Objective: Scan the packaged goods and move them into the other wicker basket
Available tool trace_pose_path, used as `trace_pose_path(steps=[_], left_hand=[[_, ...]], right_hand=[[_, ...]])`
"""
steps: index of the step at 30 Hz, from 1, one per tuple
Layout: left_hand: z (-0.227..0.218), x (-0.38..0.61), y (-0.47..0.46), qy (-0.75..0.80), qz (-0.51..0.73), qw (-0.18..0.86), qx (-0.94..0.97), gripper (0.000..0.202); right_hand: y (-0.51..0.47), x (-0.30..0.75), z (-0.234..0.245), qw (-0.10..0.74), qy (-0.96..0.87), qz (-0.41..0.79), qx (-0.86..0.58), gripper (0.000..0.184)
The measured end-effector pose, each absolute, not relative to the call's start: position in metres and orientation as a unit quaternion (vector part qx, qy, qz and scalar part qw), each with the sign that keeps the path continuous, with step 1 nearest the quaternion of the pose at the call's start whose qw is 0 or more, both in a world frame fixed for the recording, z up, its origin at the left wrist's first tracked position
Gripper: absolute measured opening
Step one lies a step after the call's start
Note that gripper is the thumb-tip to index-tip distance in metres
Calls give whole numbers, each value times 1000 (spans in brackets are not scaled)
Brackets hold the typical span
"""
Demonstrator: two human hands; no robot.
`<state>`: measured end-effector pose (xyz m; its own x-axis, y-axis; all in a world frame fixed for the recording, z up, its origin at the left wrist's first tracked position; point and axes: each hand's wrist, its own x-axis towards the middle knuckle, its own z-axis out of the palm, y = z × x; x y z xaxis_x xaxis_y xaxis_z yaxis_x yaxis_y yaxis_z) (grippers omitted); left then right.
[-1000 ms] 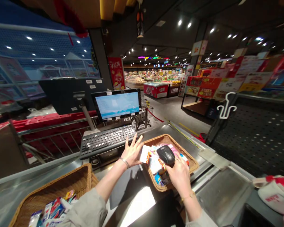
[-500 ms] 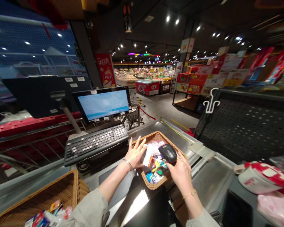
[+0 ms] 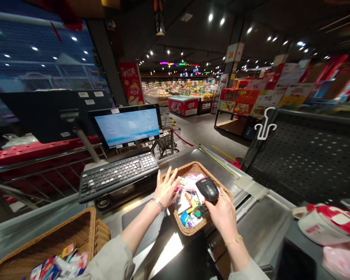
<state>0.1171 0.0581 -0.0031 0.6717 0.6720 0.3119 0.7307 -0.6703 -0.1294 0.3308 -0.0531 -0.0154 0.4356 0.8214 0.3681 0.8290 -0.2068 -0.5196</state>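
Observation:
My right hand [image 3: 221, 214] grips a black handheld barcode scanner [image 3: 207, 189], held over a wicker basket [image 3: 192, 169] full of several small colourful snack packets [image 3: 189, 202]. My left hand [image 3: 167, 188] is at the basket's left rim with its fingers spread, touching the packets at that edge; I see nothing held in it. The basket stands on a steel checkout counter [image 3: 259, 229].
A keyboard [image 3: 118, 175] and a lit monitor [image 3: 127, 126] stand to the left of the basket. A second wicker basket [image 3: 58, 241] with packets is at the near left. A white and red bag [image 3: 329, 225] lies at the right. A dark perforated panel [image 3: 309, 159] rises behind.
The white packet that my left hand held at the basket's edge is no longer upright there; the hand now rests open over the packets. My right hand with the scanner has barely moved.

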Motion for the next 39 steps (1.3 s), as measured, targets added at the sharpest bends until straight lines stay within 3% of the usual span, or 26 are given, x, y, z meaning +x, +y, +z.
trace_pose_path(steps=[7,18,34,39], left_hand=[[5,71,46,-432,-134,122,-883,60],[13,-1,19,-534,-130,112,-828,58],[-3,-95,-37,-635,-147,119,-749,51],[-18,-119,-55,-669,-134,118,-722,51]], right_hand=[[-34,294,-11,342,-584,31,-735,32],[-18,236,-2,326,-654,56,-680,43],[-11,165,-4,321,-735,58,-595,32],[-10,152,-12,314,-756,68,-570,38]])
